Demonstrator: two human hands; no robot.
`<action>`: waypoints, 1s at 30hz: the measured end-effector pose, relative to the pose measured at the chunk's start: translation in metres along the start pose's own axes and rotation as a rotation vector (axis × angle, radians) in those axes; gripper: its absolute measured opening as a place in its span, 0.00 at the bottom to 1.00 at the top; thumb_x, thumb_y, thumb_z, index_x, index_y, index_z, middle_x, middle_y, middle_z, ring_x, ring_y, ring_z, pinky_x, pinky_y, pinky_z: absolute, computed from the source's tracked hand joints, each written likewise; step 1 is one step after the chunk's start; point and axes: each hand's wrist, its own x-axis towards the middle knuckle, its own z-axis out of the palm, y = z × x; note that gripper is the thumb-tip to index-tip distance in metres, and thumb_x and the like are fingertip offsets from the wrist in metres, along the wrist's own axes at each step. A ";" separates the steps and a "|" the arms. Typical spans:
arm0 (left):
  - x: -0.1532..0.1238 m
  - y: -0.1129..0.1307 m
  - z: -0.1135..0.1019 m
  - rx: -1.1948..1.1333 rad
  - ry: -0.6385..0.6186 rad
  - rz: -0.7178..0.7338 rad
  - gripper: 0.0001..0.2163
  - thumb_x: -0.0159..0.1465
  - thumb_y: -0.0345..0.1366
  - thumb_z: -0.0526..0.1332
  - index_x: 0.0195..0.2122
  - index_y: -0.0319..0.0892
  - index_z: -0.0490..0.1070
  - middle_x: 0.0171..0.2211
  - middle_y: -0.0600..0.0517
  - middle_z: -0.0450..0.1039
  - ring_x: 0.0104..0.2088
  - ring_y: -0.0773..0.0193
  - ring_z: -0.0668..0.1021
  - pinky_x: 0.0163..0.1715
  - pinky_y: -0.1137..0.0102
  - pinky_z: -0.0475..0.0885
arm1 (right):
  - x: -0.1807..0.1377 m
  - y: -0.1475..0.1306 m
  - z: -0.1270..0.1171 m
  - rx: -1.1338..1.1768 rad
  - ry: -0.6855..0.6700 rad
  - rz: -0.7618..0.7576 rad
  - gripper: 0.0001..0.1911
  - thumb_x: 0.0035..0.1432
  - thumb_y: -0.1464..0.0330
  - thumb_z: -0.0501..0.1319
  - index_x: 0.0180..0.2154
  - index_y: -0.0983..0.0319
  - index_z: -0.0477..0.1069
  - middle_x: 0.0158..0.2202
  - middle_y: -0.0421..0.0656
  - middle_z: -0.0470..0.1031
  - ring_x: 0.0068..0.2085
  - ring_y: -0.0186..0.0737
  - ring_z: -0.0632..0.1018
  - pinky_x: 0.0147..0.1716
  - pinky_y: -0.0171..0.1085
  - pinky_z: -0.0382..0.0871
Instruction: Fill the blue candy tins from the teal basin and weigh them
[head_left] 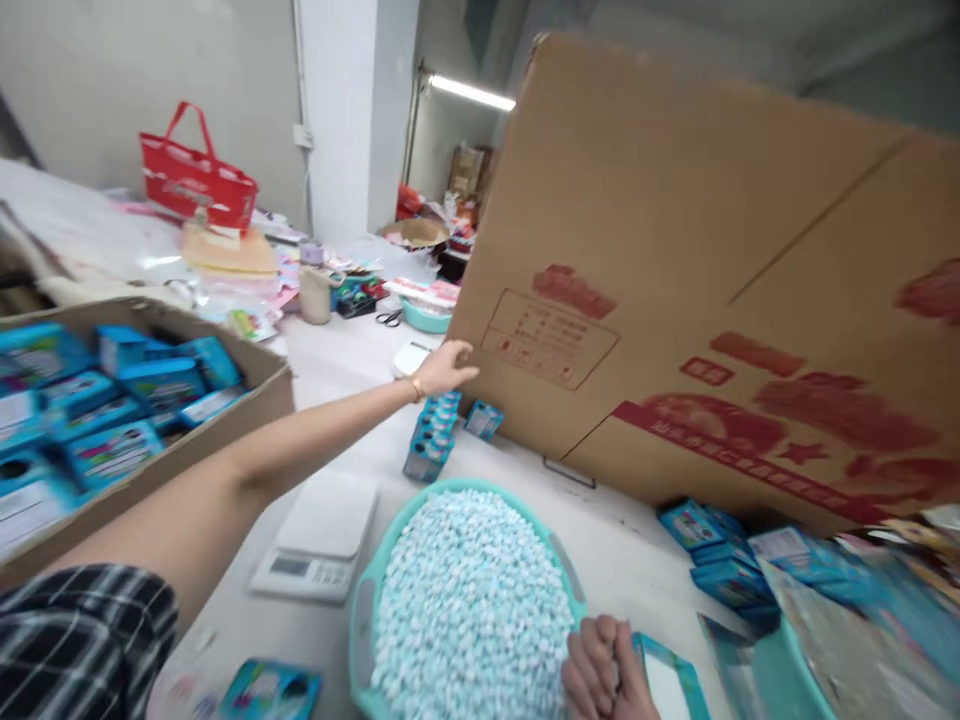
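My left hand (446,368) reaches forward above a row of small blue boxes (432,438). Its fingers are loosely stretched and apart, with nothing visible in them. A single blue box (484,419) stands right of that row, near a large cardboard carton. My right hand (609,668) is closed at the right rim of a turquoise tub (362,630). What its curled fingers hold, if anything, is hidden. Pale blue and white pellets (472,600) fill the tub. Beside the right hand lies a blue-edged, white-faced flat piece (673,680).
A white digital scale (319,535) sits left of the tub, with a flat blue packet (271,690) nearer me. An open carton (274,395) of blue boxes stands at left. The tall cardboard carton (675,250) blocks the right side. More blue boxes (724,560) lie below it.
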 end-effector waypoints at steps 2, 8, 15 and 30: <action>-0.053 0.007 -0.045 -0.082 -0.012 -0.050 0.20 0.69 0.39 0.55 0.59 0.34 0.61 0.51 0.41 0.71 0.48 0.59 0.76 0.48 0.64 0.73 | -0.010 0.005 0.015 0.114 0.032 -0.007 0.18 0.61 0.56 0.64 0.29 0.59 0.63 0.21 0.30 0.48 0.19 0.28 0.46 0.14 0.28 0.47; -0.284 0.041 -0.119 -0.136 -0.211 -0.104 0.34 0.60 0.47 0.69 0.65 0.47 0.59 0.59 0.45 0.69 0.57 0.53 0.73 0.56 0.60 0.70 | -0.029 0.018 0.045 0.162 0.018 0.075 0.12 0.59 0.69 0.67 0.32 0.60 0.63 0.23 0.31 0.56 0.19 0.25 0.57 0.17 0.24 0.58; -0.409 0.045 -0.040 -0.036 -0.331 -0.172 0.38 0.58 0.42 0.70 0.67 0.49 0.54 0.62 0.43 0.64 0.61 0.47 0.67 0.60 0.54 0.66 | -0.033 0.035 0.059 0.078 0.003 0.002 0.16 0.50 0.73 0.71 0.34 0.59 0.64 0.25 0.32 0.58 0.22 0.24 0.60 0.20 0.24 0.59; -0.304 -0.004 -0.075 0.110 -0.060 -0.161 0.11 0.66 0.36 0.61 0.50 0.46 0.69 0.47 0.48 0.73 0.49 0.54 0.74 0.50 0.60 0.68 | -0.019 0.028 0.047 0.274 0.268 0.058 0.15 0.48 0.75 0.71 0.33 0.60 0.67 0.29 0.36 0.66 0.28 0.29 0.70 0.25 0.30 0.71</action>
